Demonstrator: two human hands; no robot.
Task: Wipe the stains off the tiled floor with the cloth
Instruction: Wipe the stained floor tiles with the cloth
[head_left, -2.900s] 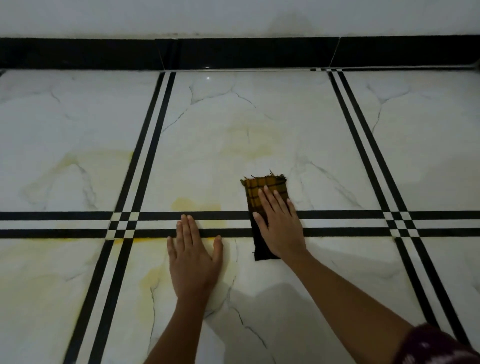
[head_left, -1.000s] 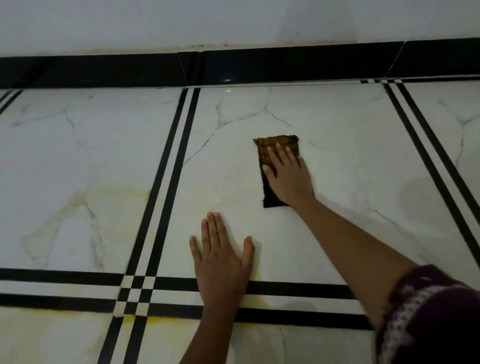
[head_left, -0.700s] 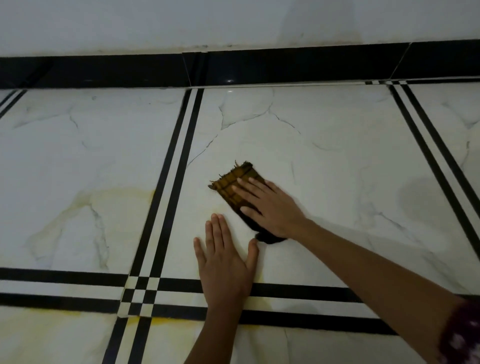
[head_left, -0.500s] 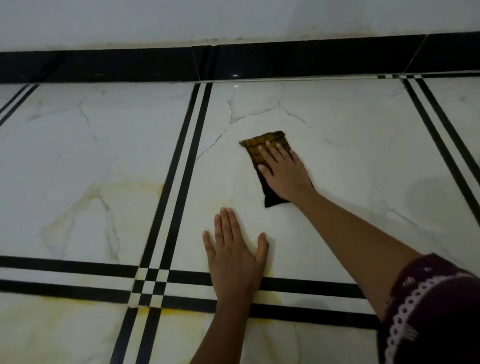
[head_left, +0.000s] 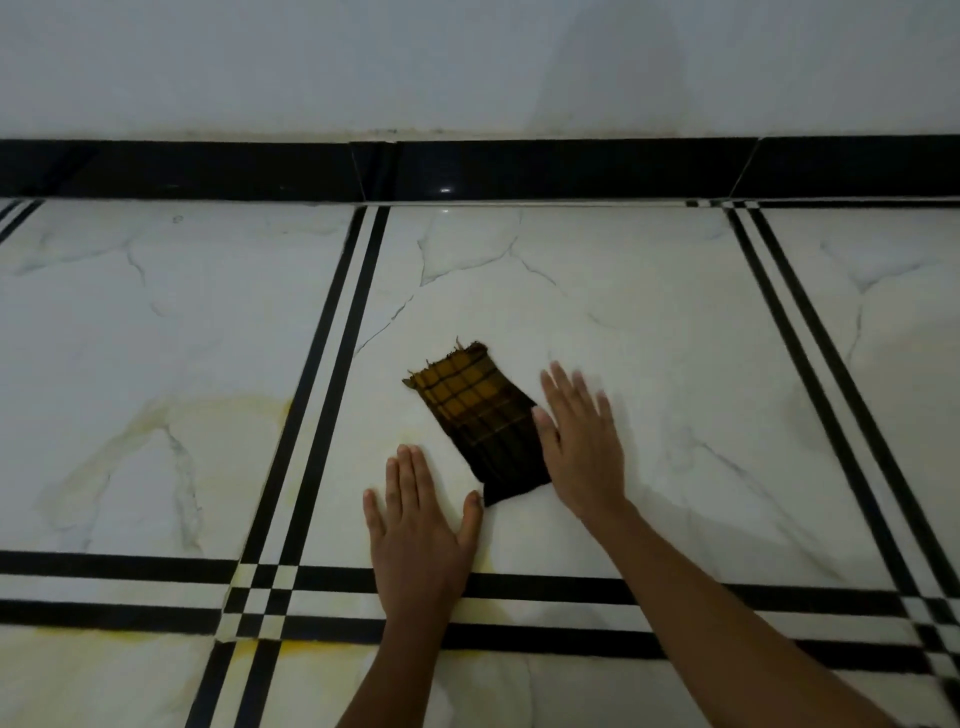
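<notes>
A folded yellow-and-black checked cloth (head_left: 480, 418) lies tilted on the white marble-look tiled floor (head_left: 649, 322). My right hand (head_left: 582, 441) rests just to the right of the cloth, fingers spread and blurred, its thumb side at the cloth's edge, not on top of it. Flat on the tile below and left of the cloth is my left hand (head_left: 421, 525), fingers apart, holding nothing. A yellow stain (head_left: 171, 421) rings the left tile. Another yellow stain (head_left: 291, 647) sits along the near black stripe, and a faint yellow stain (head_left: 400, 434) shows by the cloth's left side.
A black skirting band (head_left: 519, 169) runs along the foot of the white wall (head_left: 467, 67) at the back. Double black stripes (head_left: 337, 364) cross the floor between tiles, both lengthwise and sideways.
My right hand has slid off the cloth to its right side. The cloth has come nearer to me and turned with its top pointing left. My left hand stays planted.
</notes>
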